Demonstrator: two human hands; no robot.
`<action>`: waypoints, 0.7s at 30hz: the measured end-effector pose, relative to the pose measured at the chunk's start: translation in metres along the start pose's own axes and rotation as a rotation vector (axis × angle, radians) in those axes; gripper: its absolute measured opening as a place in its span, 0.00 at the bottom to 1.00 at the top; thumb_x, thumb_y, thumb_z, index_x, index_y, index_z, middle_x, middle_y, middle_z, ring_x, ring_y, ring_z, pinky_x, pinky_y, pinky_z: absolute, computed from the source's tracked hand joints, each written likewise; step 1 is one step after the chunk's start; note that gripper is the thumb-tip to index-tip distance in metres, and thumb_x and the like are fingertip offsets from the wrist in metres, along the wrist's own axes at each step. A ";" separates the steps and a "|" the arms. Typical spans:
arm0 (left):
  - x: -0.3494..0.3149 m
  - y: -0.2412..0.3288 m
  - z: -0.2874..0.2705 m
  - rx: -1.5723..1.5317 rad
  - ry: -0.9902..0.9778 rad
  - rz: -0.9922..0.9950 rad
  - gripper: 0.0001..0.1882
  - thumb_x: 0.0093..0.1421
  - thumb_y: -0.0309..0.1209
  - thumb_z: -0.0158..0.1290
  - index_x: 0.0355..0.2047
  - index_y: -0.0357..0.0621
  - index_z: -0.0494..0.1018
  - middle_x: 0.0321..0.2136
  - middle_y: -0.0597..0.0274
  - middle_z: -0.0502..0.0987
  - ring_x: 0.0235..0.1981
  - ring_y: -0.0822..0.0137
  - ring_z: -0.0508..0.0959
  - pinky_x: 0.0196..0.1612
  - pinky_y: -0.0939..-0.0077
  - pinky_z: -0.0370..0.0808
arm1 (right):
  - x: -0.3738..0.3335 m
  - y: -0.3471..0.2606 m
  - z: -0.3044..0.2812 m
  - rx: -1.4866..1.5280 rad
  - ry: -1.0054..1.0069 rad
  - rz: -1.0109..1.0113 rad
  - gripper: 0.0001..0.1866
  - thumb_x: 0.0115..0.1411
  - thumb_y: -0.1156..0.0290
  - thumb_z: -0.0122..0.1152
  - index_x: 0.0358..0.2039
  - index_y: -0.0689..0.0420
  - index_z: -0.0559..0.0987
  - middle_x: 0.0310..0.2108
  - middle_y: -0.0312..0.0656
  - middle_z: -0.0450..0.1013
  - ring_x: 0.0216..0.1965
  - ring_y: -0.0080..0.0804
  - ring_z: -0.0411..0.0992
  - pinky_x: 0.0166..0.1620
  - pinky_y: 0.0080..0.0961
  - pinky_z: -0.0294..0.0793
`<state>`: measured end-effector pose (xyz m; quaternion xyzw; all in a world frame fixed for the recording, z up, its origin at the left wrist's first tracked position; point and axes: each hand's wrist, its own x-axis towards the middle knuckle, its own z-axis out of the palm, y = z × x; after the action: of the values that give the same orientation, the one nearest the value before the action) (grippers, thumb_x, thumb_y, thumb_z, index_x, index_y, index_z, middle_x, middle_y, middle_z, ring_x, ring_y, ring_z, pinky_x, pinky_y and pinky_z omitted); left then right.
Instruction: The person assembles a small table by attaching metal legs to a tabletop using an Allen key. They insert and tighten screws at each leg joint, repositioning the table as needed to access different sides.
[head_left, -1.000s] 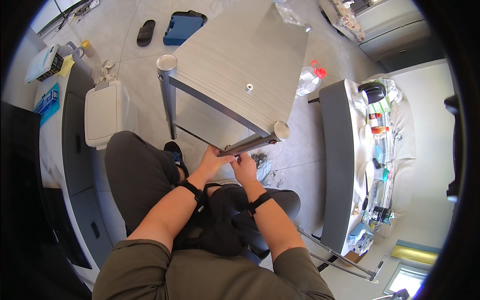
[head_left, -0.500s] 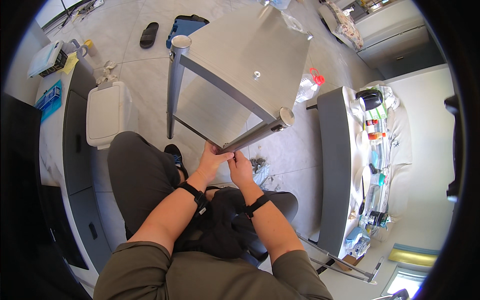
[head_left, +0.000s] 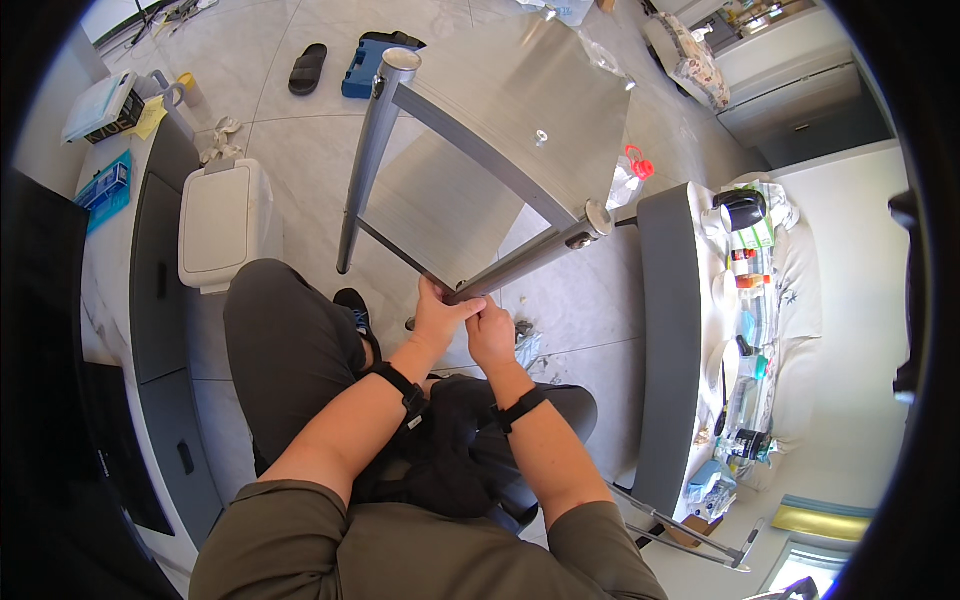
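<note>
A silver metal rack (head_left: 530,95) with round tubular legs stands in front of me. Its lower shelf (head_left: 440,205) meets the near leg (head_left: 520,262) at a corner, and both my hands are there. My left hand (head_left: 438,318) grips that corner, its fingers going under the shelf edge and its thumb stretched toward the other hand. Right beside it, my right hand (head_left: 492,335) is closed with curled fingers against the foot of the leg. Whatever sits in those fingers is hidden. A small screw (head_left: 541,138) shows on the rack's upper panel.
A white lidded bin (head_left: 222,225) and a drawer cabinet (head_left: 165,280) stand on the left. To the right is a grey-sided table (head_left: 665,350) crowded with bottles and dishes. A blue case (head_left: 362,75), a black slipper (head_left: 308,70) and a red-capped bottle (head_left: 630,178) are on the floor.
The rack appears slightly further right and lower in view, as does much of the room. My hands stay at the same corner, with little change in grip.
</note>
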<state>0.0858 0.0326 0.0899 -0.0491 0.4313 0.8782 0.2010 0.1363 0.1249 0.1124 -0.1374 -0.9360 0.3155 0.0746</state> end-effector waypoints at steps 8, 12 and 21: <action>0.003 -0.006 0.003 0.085 0.064 0.049 0.36 0.41 0.20 0.64 0.48 0.37 0.55 0.44 0.57 0.68 0.47 0.66 0.69 0.52 0.73 0.67 | 0.002 0.002 -0.005 0.117 -0.066 0.030 0.09 0.58 0.66 0.50 0.32 0.59 0.70 0.20 0.56 0.70 0.25 0.59 0.69 0.28 0.50 0.65; 0.004 -0.005 0.003 0.081 0.063 0.067 0.34 0.41 0.20 0.64 0.47 0.37 0.56 0.43 0.57 0.68 0.46 0.67 0.69 0.51 0.73 0.68 | 0.003 0.002 -0.007 0.160 -0.098 0.030 0.09 0.59 0.66 0.50 0.34 0.59 0.69 0.20 0.56 0.70 0.25 0.59 0.69 0.28 0.49 0.64; 0.005 -0.004 0.005 0.058 0.088 0.005 0.34 0.40 0.19 0.64 0.46 0.38 0.58 0.43 0.58 0.70 0.45 0.66 0.71 0.49 0.73 0.69 | -0.003 -0.002 -0.010 0.205 -0.111 0.080 0.09 0.59 0.68 0.52 0.36 0.59 0.70 0.24 0.57 0.71 0.28 0.58 0.69 0.29 0.44 0.67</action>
<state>0.0831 0.0407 0.0887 -0.0806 0.4653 0.8627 0.1811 0.1409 0.1281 0.1210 -0.1488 -0.8953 0.4192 0.0238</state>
